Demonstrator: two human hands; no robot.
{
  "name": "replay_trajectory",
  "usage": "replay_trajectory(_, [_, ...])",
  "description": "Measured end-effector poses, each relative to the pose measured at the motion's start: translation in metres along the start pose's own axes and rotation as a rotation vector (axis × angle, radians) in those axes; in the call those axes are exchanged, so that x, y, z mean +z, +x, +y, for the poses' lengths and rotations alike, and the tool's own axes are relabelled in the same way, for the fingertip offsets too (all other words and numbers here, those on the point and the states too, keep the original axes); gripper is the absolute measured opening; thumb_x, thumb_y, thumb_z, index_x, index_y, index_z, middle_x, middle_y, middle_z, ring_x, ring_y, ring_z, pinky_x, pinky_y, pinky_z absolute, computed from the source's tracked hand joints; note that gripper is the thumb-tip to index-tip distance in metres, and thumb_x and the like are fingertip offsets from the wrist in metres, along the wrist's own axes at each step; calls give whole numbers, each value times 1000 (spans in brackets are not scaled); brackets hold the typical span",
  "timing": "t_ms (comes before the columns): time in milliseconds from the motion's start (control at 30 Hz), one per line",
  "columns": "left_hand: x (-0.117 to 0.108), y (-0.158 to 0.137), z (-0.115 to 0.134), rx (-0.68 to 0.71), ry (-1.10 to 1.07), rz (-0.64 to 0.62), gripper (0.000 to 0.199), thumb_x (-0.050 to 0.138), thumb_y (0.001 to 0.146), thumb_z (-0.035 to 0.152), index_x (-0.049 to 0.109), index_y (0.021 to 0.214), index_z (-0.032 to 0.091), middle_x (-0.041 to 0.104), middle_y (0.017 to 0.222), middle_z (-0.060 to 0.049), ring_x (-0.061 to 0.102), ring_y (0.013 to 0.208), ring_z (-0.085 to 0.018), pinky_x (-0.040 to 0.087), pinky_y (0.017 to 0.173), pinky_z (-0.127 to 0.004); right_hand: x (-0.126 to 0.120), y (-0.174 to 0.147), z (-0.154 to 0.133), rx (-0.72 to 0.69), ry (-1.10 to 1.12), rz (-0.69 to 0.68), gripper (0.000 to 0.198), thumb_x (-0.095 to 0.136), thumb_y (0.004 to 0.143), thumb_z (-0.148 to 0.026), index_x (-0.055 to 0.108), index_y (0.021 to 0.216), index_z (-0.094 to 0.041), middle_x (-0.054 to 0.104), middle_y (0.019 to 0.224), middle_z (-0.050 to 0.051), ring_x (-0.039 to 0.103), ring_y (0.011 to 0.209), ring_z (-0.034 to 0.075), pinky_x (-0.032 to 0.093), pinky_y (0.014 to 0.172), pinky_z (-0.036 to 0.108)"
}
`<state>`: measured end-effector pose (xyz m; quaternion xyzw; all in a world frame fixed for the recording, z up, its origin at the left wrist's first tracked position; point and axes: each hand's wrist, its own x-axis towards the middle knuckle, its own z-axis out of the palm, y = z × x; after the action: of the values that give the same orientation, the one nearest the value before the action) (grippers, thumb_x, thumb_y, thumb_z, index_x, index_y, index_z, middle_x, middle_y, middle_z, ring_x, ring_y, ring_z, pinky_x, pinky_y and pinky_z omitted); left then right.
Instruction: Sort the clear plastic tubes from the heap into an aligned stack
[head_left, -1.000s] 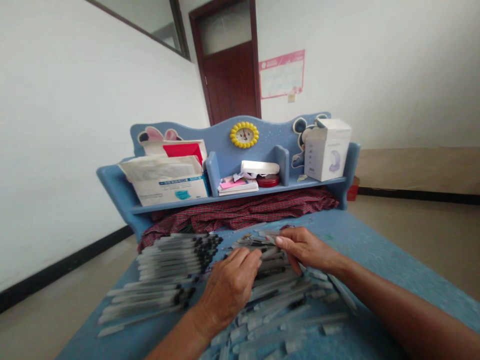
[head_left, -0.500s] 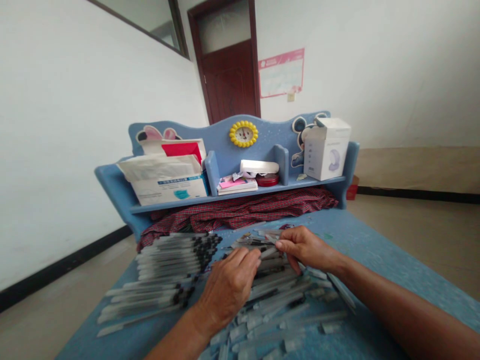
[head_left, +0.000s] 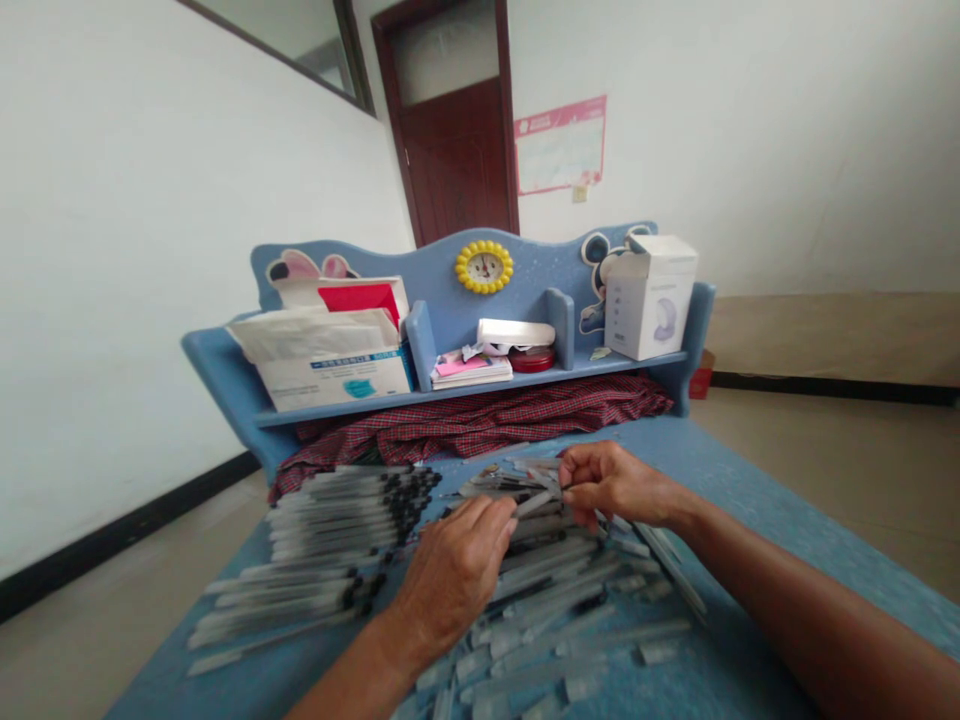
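My left hand [head_left: 463,560] is closed, with its fingertips around a translucent pen barrel [head_left: 535,502] that points up to the right. At the barrel's far end my right hand [head_left: 611,485] makes a pinch on a small dark pen part, mostly hidden by the fingers. Below both hands a loose heap of clear pen barrels and caps [head_left: 551,610] spreads over the blue table. Thinner, dark pen parts [head_left: 499,478] lie behind my left hand. To the left, many pens with black ends [head_left: 330,520] lie side by side in a stack.
A blue shelf [head_left: 352,400] rises at the table's back, holding a mask box [head_left: 330,375], a white carton [head_left: 651,305] and a red round tin [head_left: 531,360]. Bunched plaid cloth [head_left: 465,425] lies beneath it. The blue tabletop [head_left: 757,500] extends right, under my forearm.
My right hand has shifted slightly and its fingers have curled closer around the barrel's end. My left hand stays nearly in place with the barrel. The view has moved a little.
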<state>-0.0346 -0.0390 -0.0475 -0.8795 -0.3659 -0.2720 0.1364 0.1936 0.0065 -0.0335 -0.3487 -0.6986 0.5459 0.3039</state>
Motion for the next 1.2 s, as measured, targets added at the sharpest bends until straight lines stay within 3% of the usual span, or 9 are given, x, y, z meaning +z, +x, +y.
replay_trajectory(200, [0,0,1,5,18,-16,18,38,91,16,55,95,17,62,78,-4,61,73,-15,50,66,-24,-9,-2,4,122,-234,-77,7,52,67,-12,53,72,-17,54,43,-7,47,34,7,34,34,16])
replay_trajectory(400, [2,-1,1,37,36,-11,16,38,91,16,55,92,17,61,76,-4,60,73,-16,49,64,-25,-19,-4,5,201,-280,-155,7,58,66,-15,54,71,-17,53,43,-7,49,35,9,36,32,17])
replay_trajectory(667, [3,-1,5,61,40,-48,16,40,90,14,55,93,16,60,74,-3,59,70,-18,46,59,-28,-8,-4,2,81,-145,-132,16,58,77,-31,55,75,-15,55,44,-6,49,35,7,35,35,16])
replay_trajectory(867, [1,0,6,51,48,-84,17,40,91,16,56,92,17,60,74,-3,59,70,-19,45,59,-28,-1,-3,4,48,-92,-144,19,57,78,-33,54,72,-15,57,44,-5,49,34,7,33,35,15])
replay_trajectory(967, [-1,1,-4,48,47,-71,19,39,92,18,57,93,16,61,77,-5,59,73,-18,47,64,-27,-11,-3,6,31,-73,-80,21,59,77,-35,54,71,-15,58,44,-4,50,34,7,32,35,16])
replay_trajectory(1067, [-7,1,-26,37,87,-18,22,38,92,21,58,97,15,63,81,-6,60,76,-18,47,68,-27,-26,-1,7,-4,-29,66,22,59,76,-35,54,70,-15,59,44,-3,50,33,8,32,35,17])
replay_trajectory(1200, [-16,-1,-58,-61,167,-8,26,37,91,24,61,95,15,65,83,-8,61,78,-20,47,70,-30,-41,1,12,-13,13,226,22,60,72,-34,51,64,-16,59,41,-2,47,30,8,27,32,18])
